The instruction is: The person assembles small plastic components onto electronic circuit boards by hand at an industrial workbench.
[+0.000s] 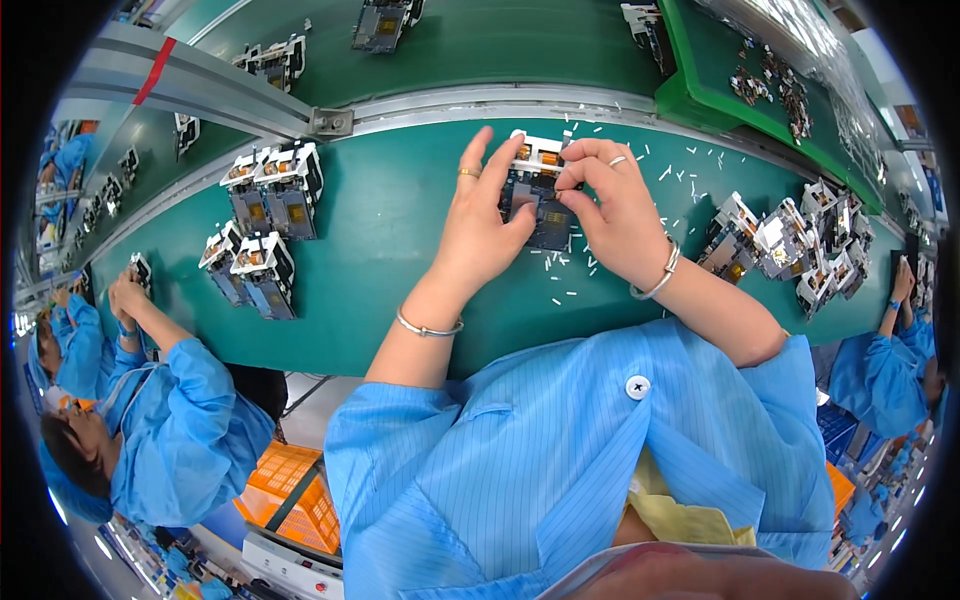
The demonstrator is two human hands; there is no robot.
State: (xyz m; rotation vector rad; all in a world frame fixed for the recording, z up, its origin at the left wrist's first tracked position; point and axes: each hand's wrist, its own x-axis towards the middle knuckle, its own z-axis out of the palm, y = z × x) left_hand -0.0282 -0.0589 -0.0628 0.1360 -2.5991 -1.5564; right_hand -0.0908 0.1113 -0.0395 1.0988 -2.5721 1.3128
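Note:
A dark circuit-board assembly [551, 222] with a white plastic frame and copper-coloured coils at its far end lies on the green bench in front of me. My left hand [484, 216] grips it from the left, a fingertip by the white frame and the thumb on the board. On its right side, my right hand [612, 212] is closed in a pinch over the board, thumb and forefinger meeting near the coils. Whatever sits between those fingertips is too small to name. Small white slivers [680, 180] lie scattered around the assembly, mostly to its right.
Similar assemblies stand in groups at left [265, 270] and right [785, 240]. Beyond a metal rail [420, 108] runs a green belt [500, 50] carrying more. A green tray [690, 95] with small parts is at far right. Co-workers [190, 430] sit on both sides.

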